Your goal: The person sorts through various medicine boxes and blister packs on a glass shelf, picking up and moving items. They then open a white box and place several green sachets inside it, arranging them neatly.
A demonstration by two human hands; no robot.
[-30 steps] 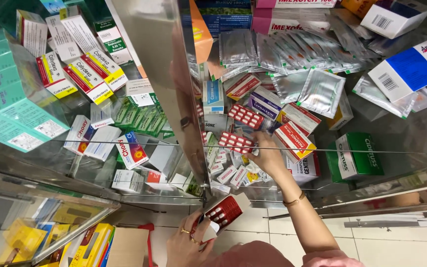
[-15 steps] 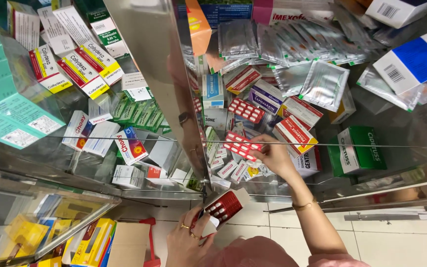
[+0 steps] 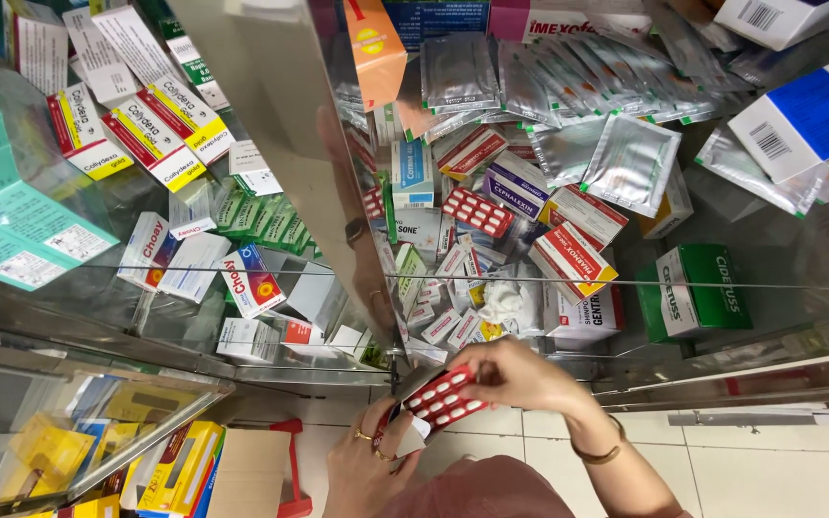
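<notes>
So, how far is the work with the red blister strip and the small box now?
Done: the red blister strip is outside the glass cabinet, down in front of it. In hand: the right hand holds the strip at the open end of the small box, which the left hand grips. Left: most of the strip is not yet inside, and the box is not closed.

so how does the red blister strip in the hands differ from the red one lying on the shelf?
The held red blister strip is gripped by the right hand over a small box in the left hand, below the cabinet. The shelf red blister strip lies loose among boxes behind the glass, untouched. The held one is partly covered by fingers; the shelf one shows whole. Both are red with rows of pale tablets, and both lie tilted.
</notes>
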